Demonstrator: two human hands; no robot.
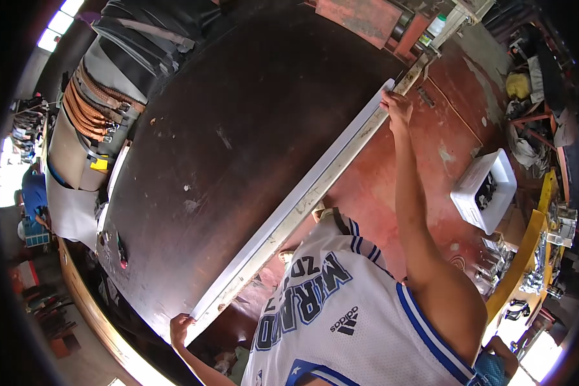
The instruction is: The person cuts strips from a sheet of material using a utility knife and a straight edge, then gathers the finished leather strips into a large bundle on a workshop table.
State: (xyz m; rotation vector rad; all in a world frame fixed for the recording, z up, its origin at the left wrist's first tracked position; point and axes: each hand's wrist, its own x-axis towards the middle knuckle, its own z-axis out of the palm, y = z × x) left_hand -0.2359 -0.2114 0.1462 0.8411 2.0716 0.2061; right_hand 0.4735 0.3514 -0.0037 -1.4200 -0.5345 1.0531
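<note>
White strip (302, 186) runs diagonally through mid-frame along a dark table's (206, 141) edge; the left hand (181, 329), lower left, pinches one end, the right hand (397, 109), upper right, the other.

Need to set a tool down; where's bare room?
Broad middle of the dark tabletop, between the white strip and the braided belts. Crowded beyond its far edge: belts, black folded material, a pale sheet.
</note>
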